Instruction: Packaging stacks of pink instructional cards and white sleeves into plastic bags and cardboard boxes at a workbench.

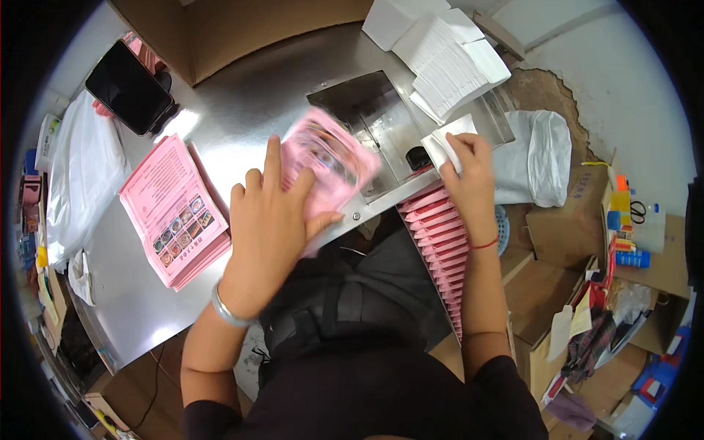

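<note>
My left hand [275, 213] grips a pink printed packet [330, 158], thumb at its lower edge and fingers lying over its near side; the packet is smeared by motion. In my right hand [469, 172] is a small folded stack of white napkins [440, 147], pinched between thumb and fingers above the right edge of a metal recess [367, 110] in the table. To the left lies a pile of pink printed packets [176, 213]. Below my right hand a long row of pink folded packets [440, 249] runs down toward my lap.
A large heap of white folded napkins [447, 59] sits at the far right of the steel table [242, 95]. A black phone [130, 88] stands at the far left, beside white plastic bags [88, 169]. An open cardboard box [242, 33] is at the back; a silver bag [539, 158] is at right.
</note>
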A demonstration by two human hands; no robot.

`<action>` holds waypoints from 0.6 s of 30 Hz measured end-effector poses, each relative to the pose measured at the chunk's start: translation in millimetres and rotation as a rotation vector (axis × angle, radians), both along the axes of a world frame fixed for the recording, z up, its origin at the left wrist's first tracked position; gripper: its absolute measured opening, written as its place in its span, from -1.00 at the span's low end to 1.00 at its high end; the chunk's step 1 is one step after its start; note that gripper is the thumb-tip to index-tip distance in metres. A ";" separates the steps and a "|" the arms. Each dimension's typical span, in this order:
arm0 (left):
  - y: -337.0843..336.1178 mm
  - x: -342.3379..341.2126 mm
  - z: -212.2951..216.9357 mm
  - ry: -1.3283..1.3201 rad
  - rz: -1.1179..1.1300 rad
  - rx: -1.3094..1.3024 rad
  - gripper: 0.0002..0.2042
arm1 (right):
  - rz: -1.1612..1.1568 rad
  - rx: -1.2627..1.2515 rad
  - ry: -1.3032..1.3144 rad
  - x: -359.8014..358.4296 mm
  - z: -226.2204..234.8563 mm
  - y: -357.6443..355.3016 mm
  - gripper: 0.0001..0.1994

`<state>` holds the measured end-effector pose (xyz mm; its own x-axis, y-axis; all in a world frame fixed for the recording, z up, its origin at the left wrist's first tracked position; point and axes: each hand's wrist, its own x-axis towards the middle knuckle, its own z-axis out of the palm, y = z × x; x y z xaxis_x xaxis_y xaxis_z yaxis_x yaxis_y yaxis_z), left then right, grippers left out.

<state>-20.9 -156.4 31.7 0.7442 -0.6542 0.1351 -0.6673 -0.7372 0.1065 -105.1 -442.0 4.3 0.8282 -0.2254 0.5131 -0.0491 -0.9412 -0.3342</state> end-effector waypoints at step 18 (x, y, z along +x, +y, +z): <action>2.2 -32.7 11.6 1.028 -0.296 -0.601 -0.58 | 0.228 -0.099 0.176 71.9 -15.0 81.4 -0.83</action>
<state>-53.6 -154.2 43.3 0.5157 -0.8522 -0.0887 -0.2059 -0.2238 0.9526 -33.2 -360.6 -10.7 0.9297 0.0201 0.3678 0.1178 -0.9623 -0.2453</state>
